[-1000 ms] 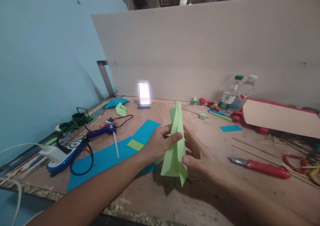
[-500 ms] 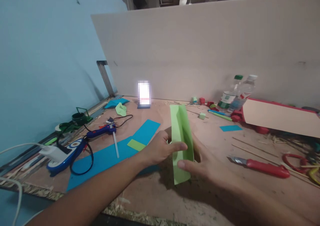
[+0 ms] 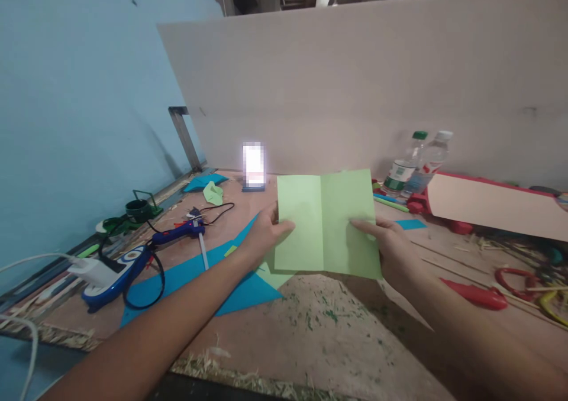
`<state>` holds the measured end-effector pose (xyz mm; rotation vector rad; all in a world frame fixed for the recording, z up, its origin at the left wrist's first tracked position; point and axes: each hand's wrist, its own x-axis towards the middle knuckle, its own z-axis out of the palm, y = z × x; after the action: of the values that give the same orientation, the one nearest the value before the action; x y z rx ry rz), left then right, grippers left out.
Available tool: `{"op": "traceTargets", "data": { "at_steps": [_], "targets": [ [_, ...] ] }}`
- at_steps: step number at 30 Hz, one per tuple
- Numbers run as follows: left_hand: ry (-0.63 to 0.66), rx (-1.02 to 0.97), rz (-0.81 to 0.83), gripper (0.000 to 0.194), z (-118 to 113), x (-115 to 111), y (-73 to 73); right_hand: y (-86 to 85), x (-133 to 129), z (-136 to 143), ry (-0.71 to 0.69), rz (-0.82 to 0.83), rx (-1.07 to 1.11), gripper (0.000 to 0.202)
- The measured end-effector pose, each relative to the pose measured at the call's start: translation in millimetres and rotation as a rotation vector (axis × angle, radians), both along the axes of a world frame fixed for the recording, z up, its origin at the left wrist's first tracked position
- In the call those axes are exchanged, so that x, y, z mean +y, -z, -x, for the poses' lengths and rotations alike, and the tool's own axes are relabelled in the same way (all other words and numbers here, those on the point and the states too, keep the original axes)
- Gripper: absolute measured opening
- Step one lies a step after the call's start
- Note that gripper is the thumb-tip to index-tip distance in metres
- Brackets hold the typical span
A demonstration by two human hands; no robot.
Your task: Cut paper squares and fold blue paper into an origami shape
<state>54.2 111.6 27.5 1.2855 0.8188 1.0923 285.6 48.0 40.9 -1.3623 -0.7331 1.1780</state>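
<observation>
A light green sheet of paper [image 3: 299,247] with a crease down its middle is spread above the table, both halves facing me. My left hand [image 3: 265,230] grips its left edge, thumb on the front and fingers behind. The right edge is pinched by my right hand [image 3: 393,247] in the same way, its other fingers partly hidden. Below and left of the sheet lie blue paper pieces [image 3: 248,297], with more green paper [image 3: 279,278] partly under the held sheet. A blue glue gun [image 3: 180,233] with a glue stick rests beside them.
A red-handled knife [image 3: 477,294], thin sticks [image 3: 448,265] and red scissors handles [image 3: 517,285] lie at right. Two plastic bottles [image 3: 398,176] stand behind, near a cream panel with red edges [image 3: 492,206]. A power strip [image 3: 118,280] with cables is at left; a bright phone [image 3: 254,164] stands at the back.
The green paper, earlier folded narrow between my hands, is now opened out flat. My hands have moved apart to its opposite edges.
</observation>
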Motion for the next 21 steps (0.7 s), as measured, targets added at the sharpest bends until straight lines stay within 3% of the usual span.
{"op": "traceTargets", "data": {
  "at_steps": [11,21],
  "targets": [
    [0.004,-0.046,0.073,0.053,4,11,6.2,-3.0,3,-5,-0.032,-0.038,-0.043,0.019],
    [-0.097,-0.128,0.149,0.042,6,11,-0.1,-5.5,11,-14,-0.093,-0.050,0.056,0.021]
  ]
}}
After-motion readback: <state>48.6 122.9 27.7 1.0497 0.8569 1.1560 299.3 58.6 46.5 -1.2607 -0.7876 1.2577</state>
